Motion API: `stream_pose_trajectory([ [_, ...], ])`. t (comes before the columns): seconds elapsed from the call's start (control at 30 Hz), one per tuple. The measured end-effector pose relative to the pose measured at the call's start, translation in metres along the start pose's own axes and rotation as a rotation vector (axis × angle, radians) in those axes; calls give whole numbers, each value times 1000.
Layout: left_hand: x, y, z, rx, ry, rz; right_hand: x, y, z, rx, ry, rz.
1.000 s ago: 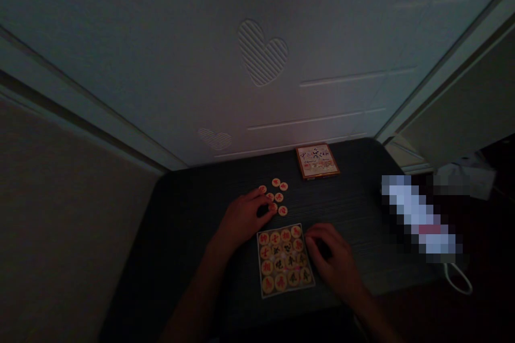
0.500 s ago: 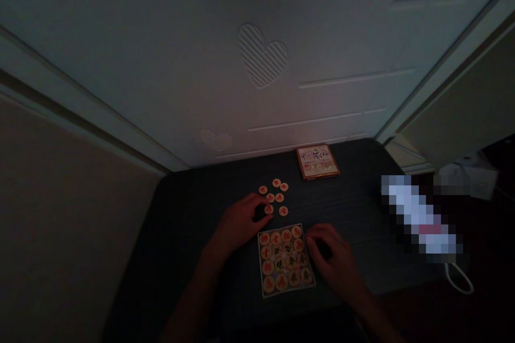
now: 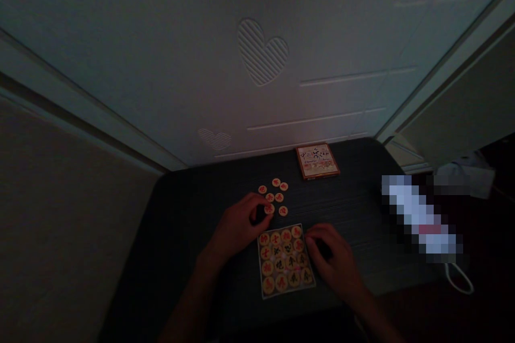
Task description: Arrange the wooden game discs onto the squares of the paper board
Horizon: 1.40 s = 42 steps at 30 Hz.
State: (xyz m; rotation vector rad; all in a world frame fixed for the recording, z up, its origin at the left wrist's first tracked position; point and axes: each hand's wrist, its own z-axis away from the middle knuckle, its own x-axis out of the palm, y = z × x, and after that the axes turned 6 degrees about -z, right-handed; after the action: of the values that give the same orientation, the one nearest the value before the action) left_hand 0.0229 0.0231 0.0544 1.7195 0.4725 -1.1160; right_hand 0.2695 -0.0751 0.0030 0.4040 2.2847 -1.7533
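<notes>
A square tray (image 3: 260,273) holds rows of round Chinese chess pieces, some marked in red and some in black. Beyond it, several loose red-marked pieces lie in a small cluster on the dark table. My left hand (image 3: 241,222) reaches to this cluster, its thumb and index finger closed around the nearest-left Chinese chess piece (image 3: 269,209). Another loose piece (image 3: 283,211) lies just right of those fingertips. On the tray's right side, my right hand (image 3: 332,257) is curled, its fingertips gripping the rim near the upper right corner.
A flat box lid (image 3: 317,161) with Chinese lettering lies at the back of the table (image 3: 362,193). A white panel (image 3: 193,64) with heart reliefs rises behind. On the right is a blurred-out pale object (image 3: 420,217) with a cord loop (image 3: 459,281).
My left thumb and index finger have closed in on the chess piece. My right hand stays at the tray's edge, and the other pieces have not moved.
</notes>
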Motion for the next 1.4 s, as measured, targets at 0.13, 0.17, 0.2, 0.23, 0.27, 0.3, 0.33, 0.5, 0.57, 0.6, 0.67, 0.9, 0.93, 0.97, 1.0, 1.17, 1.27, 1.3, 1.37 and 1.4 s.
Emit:
stream_pose_trajectory([
  [0.13,-3,12,9,33,38,69,0,0,0,2,0,-9],
  [0.17,-3,15,11,36,41,80,1,1,0,2,-1,-10],
  [0.2,-4,18,13,41,43,90,1,1,1,1,-2,-11],
  [0.23,-6,21,16,48,45,100,1,1,1,0,-1,-11],
  [0.27,-7,23,18,59,45,109,1,1,1,-2,2,-11],
  [0.3,-8,25,19,71,45,118,1,2,1,-1,3,-11],
  [0.33,-9,27,21,82,46,125,1,2,1,0,1,-11],
  [0.5,-12,30,23,96,59,144,0,1,1,12,-12,-17],
  [0.57,-12,30,23,106,60,140,0,1,1,7,-9,-20],
  [0.6,-11,30,23,113,64,137,0,1,1,5,-7,-21],
  [0.67,-11,30,23,120,70,133,0,1,1,0,-2,-20],
  [0.9,-11,38,28,127,16,165,1,1,1,11,-2,-29],
  [0.93,-11,40,29,129,-1,169,1,1,1,12,-2,-29],
  [0.97,-11,42,31,127,-18,175,1,1,1,12,-1,-28],
  [1.0,-10,44,33,123,-36,185,1,1,1,10,0,-27],
  [1.17,-3,46,40,83,-161,268,0,0,1,13,-17,-23],
  [1.27,0,45,43,76,-216,292,0,0,1,9,-9,-18],
  [1.3,1,44,44,74,-224,293,0,1,1,7,-7,-17],
  [1.37,3,44,46,61,-234,281,0,2,2,5,-7,-15],
  [1.4,3,44,47,55,-242,267,1,3,2,5,-6,-12],
])
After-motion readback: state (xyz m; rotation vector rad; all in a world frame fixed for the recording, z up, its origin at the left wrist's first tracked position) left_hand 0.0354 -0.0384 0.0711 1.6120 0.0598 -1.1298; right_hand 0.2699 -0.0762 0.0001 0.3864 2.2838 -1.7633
